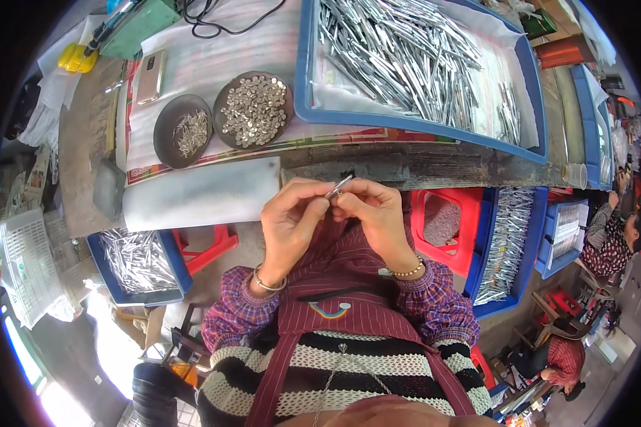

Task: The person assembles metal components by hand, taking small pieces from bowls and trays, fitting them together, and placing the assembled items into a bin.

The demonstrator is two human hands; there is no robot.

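Between my two hands, just off the bench's near edge, is a slim silver metal piece (340, 186), tilted up to the right. My left hand (292, 217) pinches its lower end between thumb and fingertips. My right hand (374, 212) is closed on it from the other side; whether a smaller part sits in those fingertips I cannot make out. Beyond my hands stand a dark dish (228, 134) of small round metal pieces (254, 110) and another dark dish (165, 151) of thin pins (191, 133). A big blue tray (420, 126) holds many long silver metal strips (413, 57).
A pale metal plate (203, 196) lies along the bench's near edge. Blue bins of metal parts (137, 263) (509, 242) stand low at both sides beside red stools (210, 249) (445, 228). A gold box-shaped object (152, 77) lies far left. Other people (609, 238) sit at the right.
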